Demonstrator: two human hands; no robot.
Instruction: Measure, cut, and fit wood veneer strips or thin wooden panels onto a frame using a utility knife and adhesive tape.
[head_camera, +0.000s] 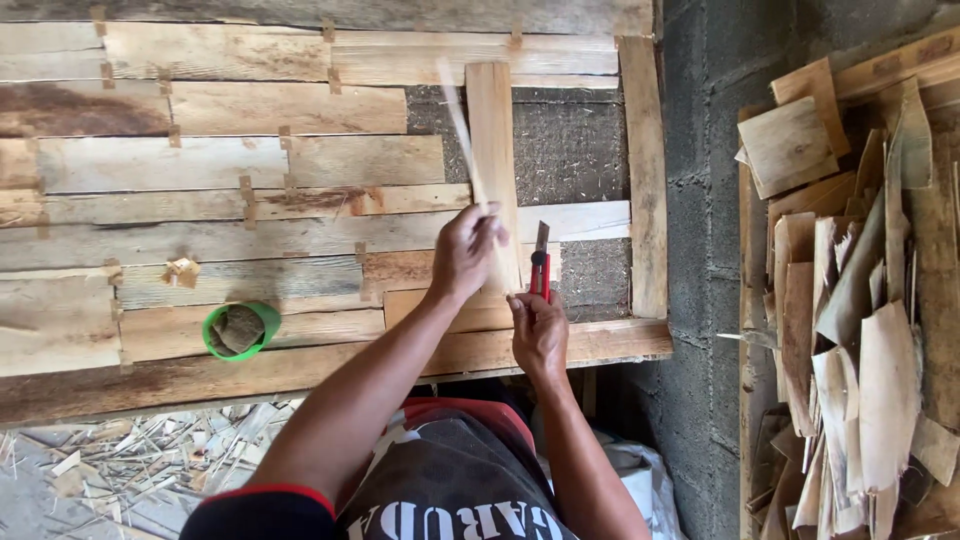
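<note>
1. A thin pale wooden strip (462, 125), blurred, slants up over the bench (200, 240) near its right edge, beside an upright short plank (492, 150).
2. The bench's left planks lie open except for a green tape roll (240, 330); right of the bench is a block wall (700, 200).
3. The left hand (465, 250) is clenched round the strip's lower end.
4. The right hand (538, 335), at the front edge, grips a red utility knife (540, 270), blade up.
</note>
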